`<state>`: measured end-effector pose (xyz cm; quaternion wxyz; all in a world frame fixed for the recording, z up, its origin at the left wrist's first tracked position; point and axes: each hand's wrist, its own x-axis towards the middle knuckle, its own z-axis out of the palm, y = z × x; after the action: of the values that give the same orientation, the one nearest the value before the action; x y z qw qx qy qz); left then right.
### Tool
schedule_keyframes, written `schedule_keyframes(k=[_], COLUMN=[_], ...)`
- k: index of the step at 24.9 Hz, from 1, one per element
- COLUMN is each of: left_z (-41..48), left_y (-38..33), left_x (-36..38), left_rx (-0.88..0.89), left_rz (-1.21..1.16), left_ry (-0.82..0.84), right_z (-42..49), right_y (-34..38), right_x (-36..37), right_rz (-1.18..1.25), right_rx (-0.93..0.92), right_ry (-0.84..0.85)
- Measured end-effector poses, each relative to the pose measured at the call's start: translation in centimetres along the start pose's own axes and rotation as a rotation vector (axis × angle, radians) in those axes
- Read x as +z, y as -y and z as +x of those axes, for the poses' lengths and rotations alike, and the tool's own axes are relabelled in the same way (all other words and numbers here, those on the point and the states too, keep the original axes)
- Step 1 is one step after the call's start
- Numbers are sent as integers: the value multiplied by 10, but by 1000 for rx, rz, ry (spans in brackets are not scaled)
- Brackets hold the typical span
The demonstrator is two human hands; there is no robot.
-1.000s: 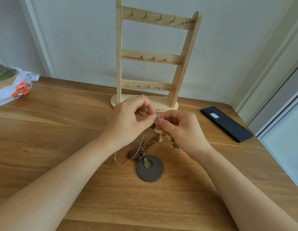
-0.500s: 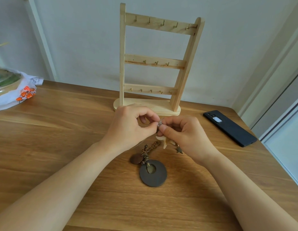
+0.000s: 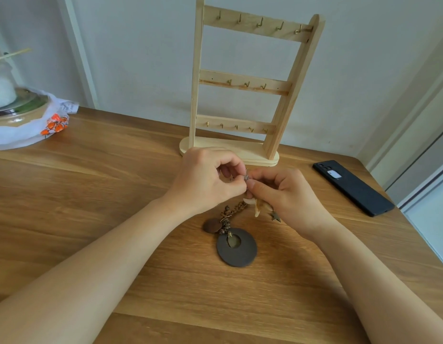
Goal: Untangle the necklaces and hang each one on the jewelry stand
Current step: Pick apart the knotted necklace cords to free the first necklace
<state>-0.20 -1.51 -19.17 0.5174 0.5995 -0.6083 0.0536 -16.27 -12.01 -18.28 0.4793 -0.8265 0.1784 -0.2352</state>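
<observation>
A tangle of necklaces lies on the wooden table [image 3: 96, 189] in front of me. Its dark round ring pendant [image 3: 237, 248] rests flat, with a small brown disc [image 3: 211, 225] and a braided brown cord [image 3: 236, 209] beside it. My left hand [image 3: 205, 181] and my right hand [image 3: 283, 194] meet above the tangle and both pinch a small silvery piece [image 3: 246, 177] of a necklace between fingertips. Pale tooth-shaped charms [image 3: 257, 207] and a star charm [image 3: 275, 216] hang under my right hand. The wooden jewelry stand [image 3: 242, 83] rises just behind, its hooks bare.
A black phone [image 3: 352, 187] lies flat at the right, near the table's edge. At the far left sits a white plastic bag [image 3: 29, 127] with an orange print, holding a lidded container. A wall runs close behind the stand.
The view has tilted a little, so the stand and hands sit lower in frame. Both hands keep pinching at the same spot; the thin loop of cord seen left of the pendant has gone from sight.
</observation>
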Motion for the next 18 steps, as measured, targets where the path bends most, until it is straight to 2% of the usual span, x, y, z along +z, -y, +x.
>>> schedule_keyframes(k=[4, 7, 9, 15, 18], left_z=[-2, -1, 2, 1, 0], left_y=[1, 3, 3, 6, 2], left_x=[1, 0, 0, -1, 0], left_rx=[-21, -252, -341, -217, -216], left_rz=[-33, -211, -284, -266, -245], left_ry=[-12, -58, -67, 3, 19], right_z=[0, 1, 1, 1, 1], right_y=[-2, -3, -1, 0, -1], right_x=[-1, -3, -5, -9, -7], right_rz=[50, 51, 48, 36, -27], right_rx=[30, 74, 75, 71, 36], right_ry=[23, -14, -29, -68, -65])
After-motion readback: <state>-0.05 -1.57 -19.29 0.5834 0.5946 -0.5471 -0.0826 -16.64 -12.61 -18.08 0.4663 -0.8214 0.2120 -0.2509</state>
